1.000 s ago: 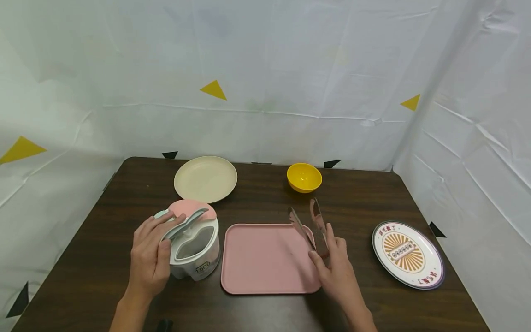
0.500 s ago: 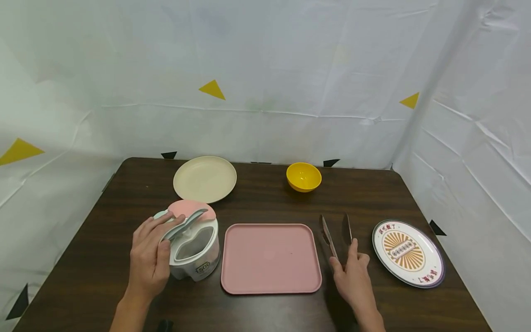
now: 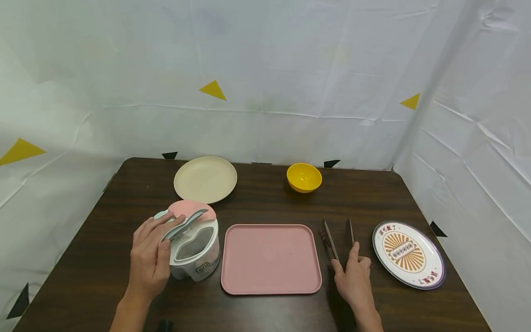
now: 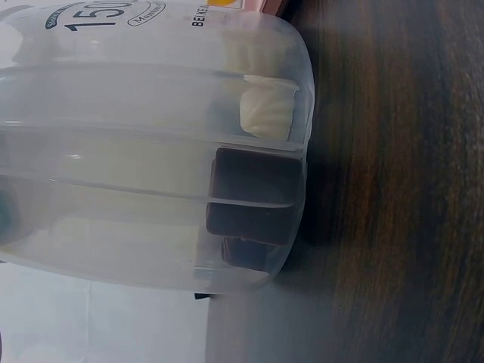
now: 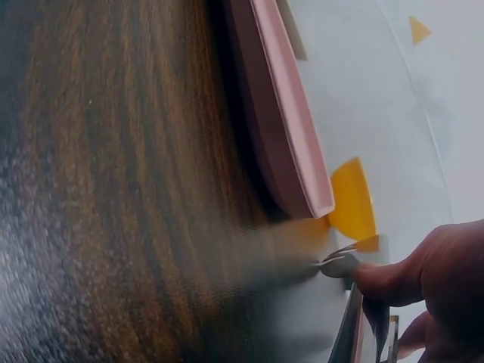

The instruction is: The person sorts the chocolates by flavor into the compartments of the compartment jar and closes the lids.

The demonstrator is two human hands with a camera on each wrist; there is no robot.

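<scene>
A clear-sided container (image 3: 188, 265) with a pink and pale-blue lid stands at the left, one pale-blue flap (image 3: 188, 224) tilted up. My left hand (image 3: 149, 256) holds that raised flap, fingers over the lid and thumb on the near side. Through the wall, the left wrist view shows dark blocks (image 4: 253, 185) and a ridged cream-coloured piece (image 4: 268, 110) at the bottom. My right hand (image 3: 353, 279) grips metal tongs (image 3: 330, 240) between thumb and fingers, low by the table right of the pink tray (image 3: 271, 259). The tongs' arms are spread, with nothing between them.
Behind the container lies a cream plate (image 3: 205, 180). A yellow bowl (image 3: 304, 178) stands at the back, right of the middle. Further right is a patterned white plate (image 3: 427, 258). A small black object (image 3: 165, 325) shows at the near edge. White sheeting encloses the table.
My right hand has moved the tongs from over the tray's right side to the table right of it, lowering them. The left hand and container stay put.
</scene>
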